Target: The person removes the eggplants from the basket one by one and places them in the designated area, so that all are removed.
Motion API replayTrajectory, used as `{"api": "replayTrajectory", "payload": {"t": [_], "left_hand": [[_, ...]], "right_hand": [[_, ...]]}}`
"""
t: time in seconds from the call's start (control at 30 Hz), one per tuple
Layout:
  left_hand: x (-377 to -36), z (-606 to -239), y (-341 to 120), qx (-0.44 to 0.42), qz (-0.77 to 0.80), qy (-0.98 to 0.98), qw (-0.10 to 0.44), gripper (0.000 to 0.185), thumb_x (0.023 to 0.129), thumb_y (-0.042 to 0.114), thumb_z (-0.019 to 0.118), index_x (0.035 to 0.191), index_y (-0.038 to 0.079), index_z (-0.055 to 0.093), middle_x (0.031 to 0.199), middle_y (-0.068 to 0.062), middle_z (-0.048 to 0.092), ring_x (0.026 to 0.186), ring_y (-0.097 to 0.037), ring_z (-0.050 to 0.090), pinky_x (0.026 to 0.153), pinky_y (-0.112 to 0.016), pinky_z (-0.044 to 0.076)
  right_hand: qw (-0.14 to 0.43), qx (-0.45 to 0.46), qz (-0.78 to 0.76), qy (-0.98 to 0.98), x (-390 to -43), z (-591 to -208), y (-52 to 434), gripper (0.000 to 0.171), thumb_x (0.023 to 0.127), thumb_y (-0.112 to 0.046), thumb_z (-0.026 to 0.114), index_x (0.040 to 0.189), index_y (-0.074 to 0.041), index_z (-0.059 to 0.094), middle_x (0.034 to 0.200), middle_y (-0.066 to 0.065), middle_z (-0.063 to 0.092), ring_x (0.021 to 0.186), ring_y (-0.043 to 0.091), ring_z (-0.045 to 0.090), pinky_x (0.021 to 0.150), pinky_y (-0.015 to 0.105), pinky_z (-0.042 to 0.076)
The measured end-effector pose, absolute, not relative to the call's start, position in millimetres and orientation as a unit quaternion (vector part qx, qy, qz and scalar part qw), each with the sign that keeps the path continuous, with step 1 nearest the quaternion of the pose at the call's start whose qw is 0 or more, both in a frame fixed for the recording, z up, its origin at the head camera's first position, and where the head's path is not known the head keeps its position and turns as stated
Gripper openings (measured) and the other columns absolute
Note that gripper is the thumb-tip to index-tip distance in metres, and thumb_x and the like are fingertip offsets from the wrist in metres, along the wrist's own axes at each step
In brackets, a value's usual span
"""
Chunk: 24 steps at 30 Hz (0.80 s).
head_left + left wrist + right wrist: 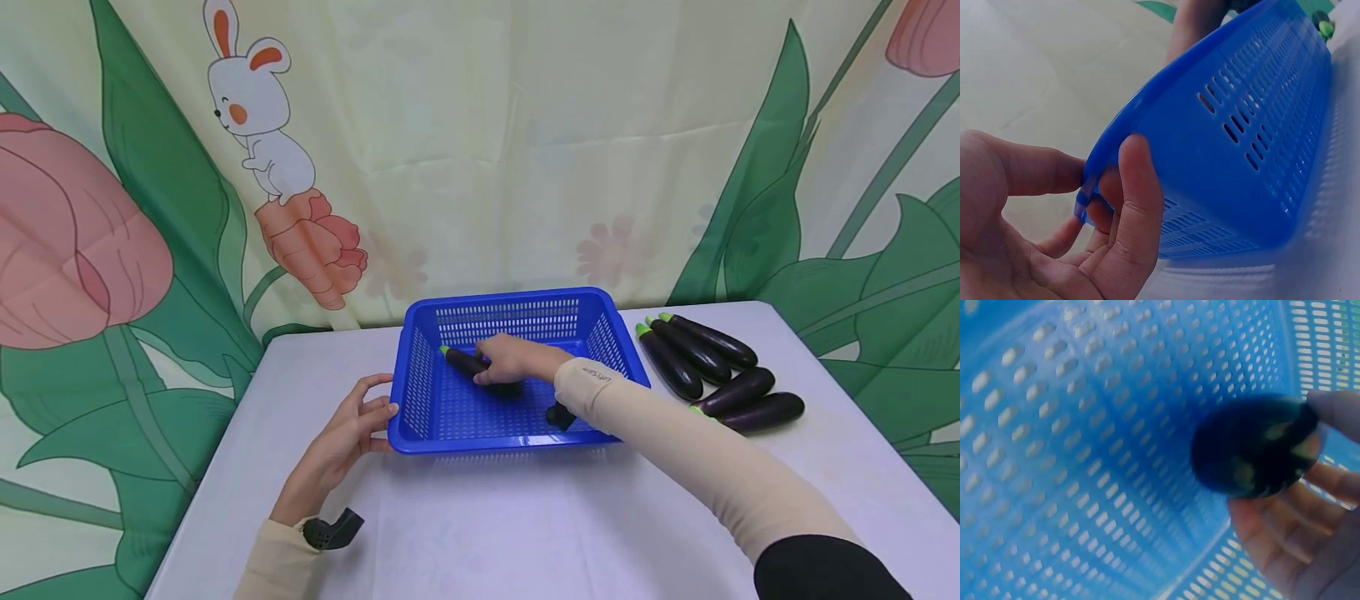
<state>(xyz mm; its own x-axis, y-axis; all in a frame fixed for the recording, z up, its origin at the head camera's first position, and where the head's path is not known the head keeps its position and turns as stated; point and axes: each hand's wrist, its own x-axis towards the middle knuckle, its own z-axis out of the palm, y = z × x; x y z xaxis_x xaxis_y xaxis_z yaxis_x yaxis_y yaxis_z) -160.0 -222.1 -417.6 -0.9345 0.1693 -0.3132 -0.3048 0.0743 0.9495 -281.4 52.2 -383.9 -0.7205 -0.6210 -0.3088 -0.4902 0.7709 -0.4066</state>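
My left hand is at the left side of a blue plastic basket; in the left wrist view its fingers and thumb pinch the basket's rim. My right hand reaches down inside the basket and grips a dark purple eggplant with a green stem end. The eggplant lies slanted, stem toward the far left. In the right wrist view, the eggplant's rounded end shows close over the perforated basket floor, thumb on one side and fingers on the other.
Several more eggplants lie on the white table to the right of the basket. Behind the table hangs a printed curtain with a rabbit and flowers. The right forearm crosses the basket's right front corner.
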Motion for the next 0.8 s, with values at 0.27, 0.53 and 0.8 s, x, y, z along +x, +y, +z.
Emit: {"api": "replayTrajectory", "payload": {"t": [0.27, 0.53, 0.8], "left_hand": [[-160.7, -418.2, -221.3, -0.055, 0.672, 0.719, 0.169, 0.071, 0.104, 0.025, 0.063, 0.16, 0.017, 0.021, 0.127, -0.011, 0.068, 0.097, -0.019, 0.077, 0.077, -0.033, 0.065], [-160.1, -418.2, -221.5, -0.054, 0.675, 0.715, 0.171, 0.071, 0.104, 0.025, 0.063, 0.161, 0.016, 0.02, 0.126, -0.01, 0.069, 0.097, -0.019, 0.077, 0.077, -0.033, 0.065], [-160.2, -417.9, -222.3, -0.05, 0.677, 0.713, 0.174, 0.071, 0.104, 0.025, 0.063, 0.16, 0.016, 0.02, 0.124, -0.009, 0.069, 0.096, -0.019, 0.077, 0.077, -0.033, 0.065]], "right_hand": [[0.168, -0.391, -0.126, 0.896, -280.8, -374.5, 52.0, 0.039, 0.101, -0.03, 0.069, 0.133, -0.008, 0.062, 0.109, 0.004, 0.067, 0.094, 0.018, 0.06, 0.087, 0.035, 0.054], [0.099, -0.442, -0.057, 0.89, -272.5, -355.3, 58.7, 0.037, 0.1, -0.032, 0.07, 0.133, -0.015, 0.062, 0.11, 0.0, 0.064, 0.093, 0.017, 0.058, 0.082, 0.036, 0.054], [0.029, -0.475, 0.016, 0.88, -260.3, -336.7, 69.0, 0.04, 0.101, -0.03, 0.069, 0.136, -0.014, 0.061, 0.122, 0.006, 0.068, 0.107, 0.023, 0.063, 0.096, 0.042, 0.057]]}}
